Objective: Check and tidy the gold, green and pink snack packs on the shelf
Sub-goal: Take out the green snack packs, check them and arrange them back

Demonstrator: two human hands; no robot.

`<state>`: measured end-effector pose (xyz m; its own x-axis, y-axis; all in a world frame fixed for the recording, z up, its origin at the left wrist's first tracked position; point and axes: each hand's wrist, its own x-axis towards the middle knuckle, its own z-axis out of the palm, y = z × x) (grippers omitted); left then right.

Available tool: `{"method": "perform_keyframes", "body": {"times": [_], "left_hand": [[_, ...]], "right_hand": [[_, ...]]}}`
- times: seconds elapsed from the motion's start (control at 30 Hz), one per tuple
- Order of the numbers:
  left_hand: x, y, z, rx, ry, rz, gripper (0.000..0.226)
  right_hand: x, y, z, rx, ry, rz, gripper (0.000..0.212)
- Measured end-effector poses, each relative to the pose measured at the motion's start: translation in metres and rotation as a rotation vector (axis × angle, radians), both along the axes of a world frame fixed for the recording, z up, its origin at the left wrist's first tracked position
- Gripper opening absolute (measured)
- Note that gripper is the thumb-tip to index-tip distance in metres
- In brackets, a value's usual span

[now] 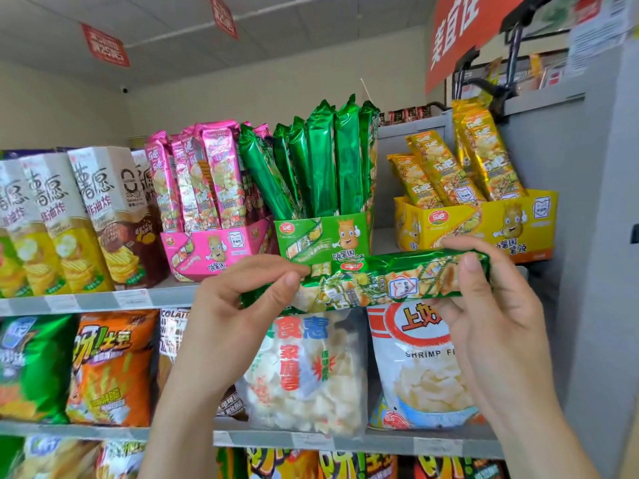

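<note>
- L hand (pixel 238 305): thumb + forefinger pinch the left end of a green pack (pixel 380 281); other fingers curl underneath.
- R hand (pixel 494 316): thumb on the front, fingers behind, gripping the pack's right end.
- Pack is held level btwn both hands, printed side to the cam, in the air in front of the top shelf edge (pixel 103 300) and just below the green box (pixel 321 236).
- Behind the hands, lower shelf: white chip bags (pixel 304 371), w/ an orange bag (pixel 110 368) further left.
- Top shelf, L to R: tall cartons (pixel 69 219); pink box (pixel 214 250) w/ pink packs (pixel 197 181) upright, a few leaning; green box w/ green packs (pixel 325 160) standing on end, the left ones tilted left; a gap; then gold box (pixel 484 226) w/ gold packs (pixel 449 167), tops leaning left.
- Gold box sits next to a grey pillar (pixel 587 202).
- Farthest: red signs (pixel 105 44) hang from the ceiling.
</note>
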<state>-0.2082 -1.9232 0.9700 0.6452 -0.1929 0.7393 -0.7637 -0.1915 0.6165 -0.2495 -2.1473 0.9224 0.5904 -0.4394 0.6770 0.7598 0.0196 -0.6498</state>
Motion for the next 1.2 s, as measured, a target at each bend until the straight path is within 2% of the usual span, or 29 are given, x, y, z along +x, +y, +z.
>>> {"method": "perform_keyframes", "body": {"times": [0.1,0.23,0.4,0.6,0.73,0.8,0.9,1.0,1.07,1.13,1.2], "left_hand": [[-0.002,-0.001,-0.002,0.224,-0.167,0.176,0.013],[-0.011,-0.019,-0.004,0.487,-0.429,0.389,0.033],[-0.024,-0.042,-0.008,0.483,-0.524,0.35,0.035],[-0.027,-0.061,-0.008,0.611,-0.589,0.379,0.039],[-0.027,-0.064,-0.006,0.653,-0.578,0.397,0.042],[-0.023,-0.062,-0.006,0.526,-0.502,0.312,0.042],[-0.019,-0.063,-0.001,0.108,-0.256,-0.024,0.045],[-0.017,-0.065,0.01,-0.352,0.009,-0.367,0.048],[-0.014,-0.067,0.016,-0.607,0.157,-0.546,0.046],[-0.01,-0.066,0.019,-0.76,0.249,-0.568,0.045],[-0.003,-0.061,0.019,-0.819,0.294,-0.536,0.049]], "right_hand": [[0.0,0.003,0.002,-0.011,0.006,-0.028,0.03],[0.001,0.011,0.002,-0.067,0.021,-0.081,0.034],[0.001,0.013,0.001,-0.065,0.05,-0.064,0.041],[-0.002,0.021,-0.002,-0.163,0.081,0.077,0.039],[-0.005,0.02,-0.001,-0.146,0.105,0.206,0.055],[-0.006,0.022,0.0,-0.116,0.071,0.295,0.067],[-0.003,0.026,-0.004,-0.172,0.092,0.335,0.075],[-0.002,0.032,-0.01,-0.409,0.196,0.4,0.048],[-0.001,0.036,-0.014,-0.507,0.236,0.396,0.039],[-0.002,0.035,-0.012,-0.539,0.251,0.328,0.038],[-0.003,0.03,-0.01,-0.549,0.233,0.235,0.042]]}}
